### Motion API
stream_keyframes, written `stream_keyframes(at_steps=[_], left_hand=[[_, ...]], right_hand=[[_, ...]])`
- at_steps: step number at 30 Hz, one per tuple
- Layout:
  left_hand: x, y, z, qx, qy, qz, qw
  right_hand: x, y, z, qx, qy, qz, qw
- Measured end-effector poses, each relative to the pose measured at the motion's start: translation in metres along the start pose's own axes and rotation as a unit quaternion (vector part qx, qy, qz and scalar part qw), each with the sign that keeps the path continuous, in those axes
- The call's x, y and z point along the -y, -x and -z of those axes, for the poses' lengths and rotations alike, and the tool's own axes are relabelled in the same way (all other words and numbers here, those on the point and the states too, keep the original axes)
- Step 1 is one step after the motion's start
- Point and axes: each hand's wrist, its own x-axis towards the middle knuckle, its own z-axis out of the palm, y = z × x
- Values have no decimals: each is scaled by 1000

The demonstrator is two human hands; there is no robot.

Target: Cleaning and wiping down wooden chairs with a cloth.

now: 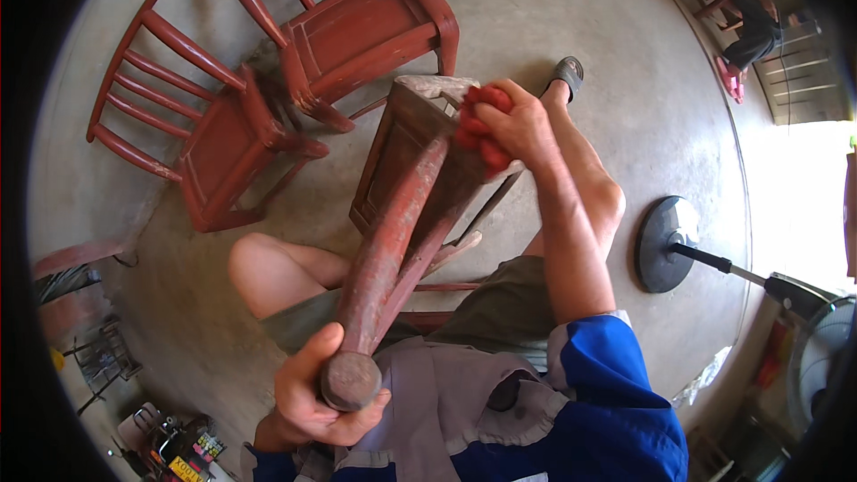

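A worn wooden chair [373, 161] stands tilted between my knees, its red paint rubbed and faded. One thick round post [393, 241] of it slants toward me, and its blunt end [351, 381] faces up near my chest. My left hand [308, 393] is wrapped round the post just at that end. Farther off, my right hand [520, 125] presses a bunched, knobbly red cloth [483, 129] against the far frame of the chair. The cloth is slightly blurred and hides the wood beneath it.
Two red wooden chairs, one at far left [223, 152] and one beyond it [361, 36], stand close by. On the right is a standing fan with a round black base [659, 245]. Another person's legs [748, 22] show at far right. Assorted gear [170, 442] lies at lower left.
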Motion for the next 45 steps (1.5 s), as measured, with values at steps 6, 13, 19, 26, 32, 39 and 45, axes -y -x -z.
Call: stream_keyframes(at_steps=[6,13,19,26,32,39,45], left_hand=[[-5,-9,-8,23,-35,-36,998],[-36,-58,-11,19,54,61,996],[-34,-125,2,-40,63,42,996],[-48,-140,0,-47,50,-20,997],[26,-131,32,-70,-84,-101,989],[38,-129,35,-72,-174,-175,966],[18,-136,36,-57,-175,-126,975]], right_hand=[[-125,-39,50,-11,190,-120,974],[-99,-9,71,-243,95,-76,962],[-73,22,69,-265,4,-65,962],[-96,19,95,-335,-141,-45,930],[-76,21,96,-360,-154,-54,919],[-64,30,73,-360,-19,69,930],[-32,42,52,-84,45,222,970]])
